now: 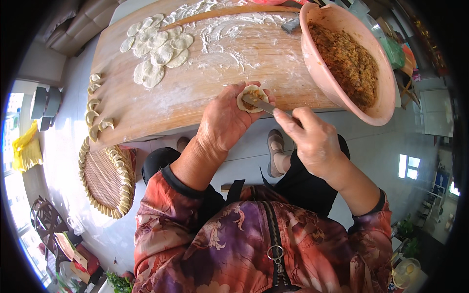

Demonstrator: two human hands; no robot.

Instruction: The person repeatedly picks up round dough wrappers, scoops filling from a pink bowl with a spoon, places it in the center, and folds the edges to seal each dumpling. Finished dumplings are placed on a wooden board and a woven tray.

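Note:
A round dough wrapper (241,103) with brown filling on it lies cupped in my left hand (225,117), over the near edge of the wooden board. My right hand (313,141) grips a flat metal spatula (264,106), and its blade rests on the filling. To the right, a pink plastic basin (318,78) leans over the board, holding a large mass of minced filling (348,66). Floured wrappers (161,54) overlap in a pile at the board's far left. Several folded dumplings (92,118) stand along the left edge.
White flour streaks the wooden board (205,88), and a long wooden rolling pin (227,12) lies across its far side. Below the left corner, a round woven tray (104,179) carries dumplings around its rim. A dark-bladed scraper (290,25) sits beside the basin.

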